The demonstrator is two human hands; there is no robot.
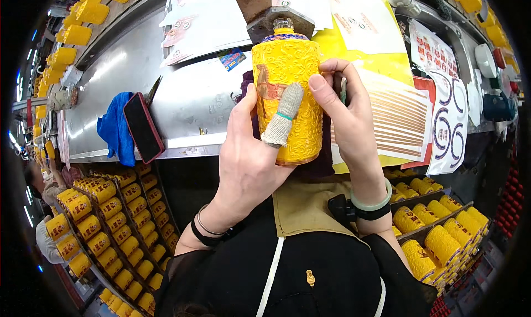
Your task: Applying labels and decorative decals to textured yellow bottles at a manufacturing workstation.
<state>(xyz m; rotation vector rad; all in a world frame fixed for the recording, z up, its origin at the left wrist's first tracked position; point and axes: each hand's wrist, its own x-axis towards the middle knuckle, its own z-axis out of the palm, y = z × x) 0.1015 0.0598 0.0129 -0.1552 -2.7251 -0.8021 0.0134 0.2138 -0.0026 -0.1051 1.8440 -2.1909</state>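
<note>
A yellow embossed bottle (296, 68) stands upright in front of me, with a clear glass neck, a blue patterned shoulder and a brownish-red horse decal (269, 89) on its front. My left hand (249, 159) grips it from the left and below. The left thumb wears a grey knitted finger cover (285, 115) with a green band and lies across the front beside the decal. On the bottle's right side, my right hand (351, 109) presses with thumb and index finger. A narrow dark, pale-edged piece (343, 89) shows among the right fingers; its kind is unclear.
Left on the metal bench (94, 123) are a red-cased phone (144, 127) and a blue cloth (115, 129). Sheets of gold strips (387, 109) and dark curved decals (445, 123) lie right. A metal post with an angled plate (257, 26) stands behind the bottle. Racks of yellow bottles (110, 209) flank me.
</note>
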